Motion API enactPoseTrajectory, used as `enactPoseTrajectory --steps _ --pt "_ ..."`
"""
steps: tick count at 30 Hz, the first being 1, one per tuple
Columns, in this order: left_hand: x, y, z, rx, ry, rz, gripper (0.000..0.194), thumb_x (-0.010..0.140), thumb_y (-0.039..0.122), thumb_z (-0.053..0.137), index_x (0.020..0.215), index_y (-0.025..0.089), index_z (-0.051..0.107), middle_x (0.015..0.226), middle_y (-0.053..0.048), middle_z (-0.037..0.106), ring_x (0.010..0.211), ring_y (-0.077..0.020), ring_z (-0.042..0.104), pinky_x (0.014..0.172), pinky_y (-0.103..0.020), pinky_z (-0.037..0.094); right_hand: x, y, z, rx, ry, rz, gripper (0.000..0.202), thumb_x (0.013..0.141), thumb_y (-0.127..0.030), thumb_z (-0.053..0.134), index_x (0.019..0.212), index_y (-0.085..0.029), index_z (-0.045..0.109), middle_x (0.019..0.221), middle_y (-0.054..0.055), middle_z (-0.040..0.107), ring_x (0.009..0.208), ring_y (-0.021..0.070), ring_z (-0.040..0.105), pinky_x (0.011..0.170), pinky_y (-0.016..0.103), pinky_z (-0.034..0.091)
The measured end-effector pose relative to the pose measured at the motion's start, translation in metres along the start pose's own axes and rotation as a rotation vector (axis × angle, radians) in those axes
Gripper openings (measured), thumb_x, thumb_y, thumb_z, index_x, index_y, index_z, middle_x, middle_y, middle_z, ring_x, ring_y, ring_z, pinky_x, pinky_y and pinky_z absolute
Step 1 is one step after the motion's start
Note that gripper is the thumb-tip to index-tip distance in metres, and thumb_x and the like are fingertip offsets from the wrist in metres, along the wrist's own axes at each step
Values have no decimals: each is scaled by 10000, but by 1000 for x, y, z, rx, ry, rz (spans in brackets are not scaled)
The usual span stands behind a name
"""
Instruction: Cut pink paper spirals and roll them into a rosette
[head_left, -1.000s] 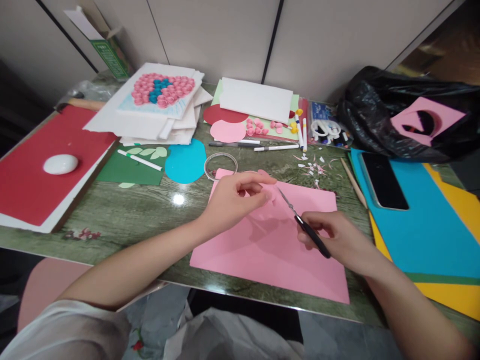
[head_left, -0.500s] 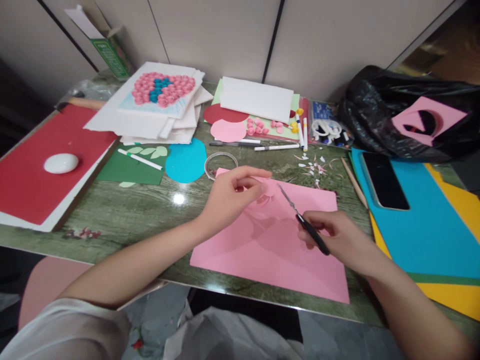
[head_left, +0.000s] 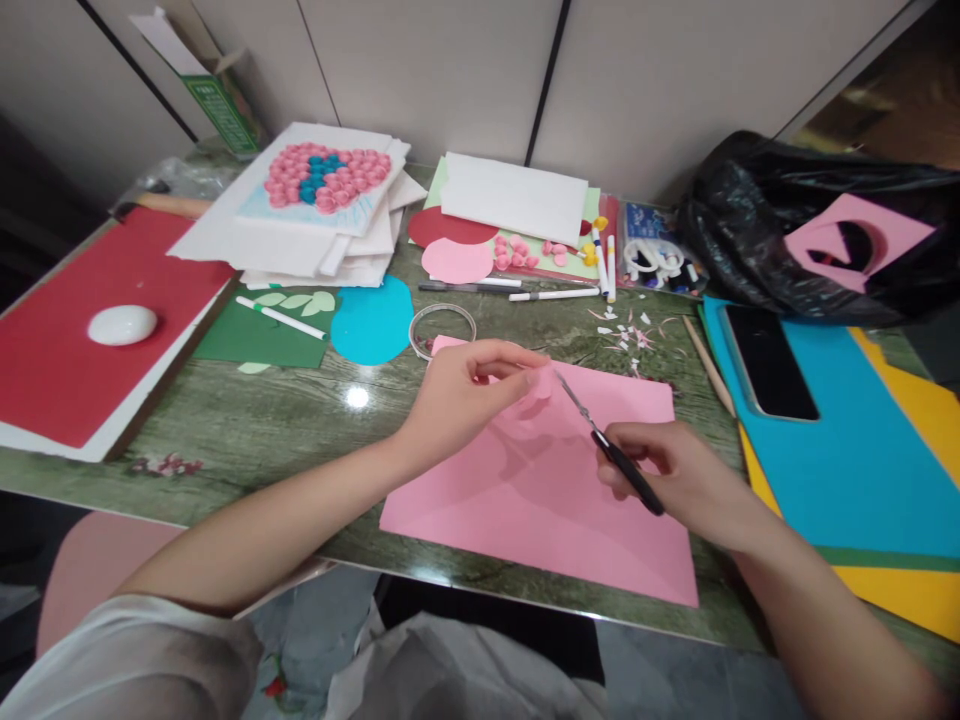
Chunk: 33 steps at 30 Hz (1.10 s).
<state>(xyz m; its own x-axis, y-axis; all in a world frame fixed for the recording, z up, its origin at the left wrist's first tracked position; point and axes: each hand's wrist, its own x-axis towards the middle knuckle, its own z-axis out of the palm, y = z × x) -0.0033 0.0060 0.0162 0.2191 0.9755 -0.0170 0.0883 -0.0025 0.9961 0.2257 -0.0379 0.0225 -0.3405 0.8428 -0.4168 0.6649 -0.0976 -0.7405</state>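
Between the thumb and fingers of my left hand (head_left: 472, 395) is a small curled piece of pink paper (head_left: 541, 385). My right hand (head_left: 679, 475) grips black-handled scissors (head_left: 622, 465), their metal tips pointing up and left. Those tips meet the right edge of the small piece; whether the blades are parted I cannot make out. Under both hands lies a large pink sheet (head_left: 570, 520) on the green table. Part of the small piece is hidden by my left fingers.
Behind my left hand lies a roll of tape (head_left: 442, 330) near a blue paper shape (head_left: 373, 322). White and pink scraps (head_left: 634, 335) are scattered at the back right. A phone (head_left: 771, 360) rests on blue sheets to the right. A white oval object (head_left: 122, 326) sits on red paper at left.
My left hand has shifted slightly right, bringing the pink paper piece up to the scissor tips. The piece has turned a little. My right hand stays nearly in place.
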Motion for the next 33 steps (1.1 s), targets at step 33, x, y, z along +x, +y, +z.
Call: enactPoseTrajectory --steps 33 --pt "-2 -2 -2 73 37 83 129 764 240 673 879 219 728 813 -4 730 740 -106 642 655 -220 460 -1 -1 -1 33 25 -4 289 784 -380 642 609 -184 520 557 -20 553 566 121 498 535 241 349"
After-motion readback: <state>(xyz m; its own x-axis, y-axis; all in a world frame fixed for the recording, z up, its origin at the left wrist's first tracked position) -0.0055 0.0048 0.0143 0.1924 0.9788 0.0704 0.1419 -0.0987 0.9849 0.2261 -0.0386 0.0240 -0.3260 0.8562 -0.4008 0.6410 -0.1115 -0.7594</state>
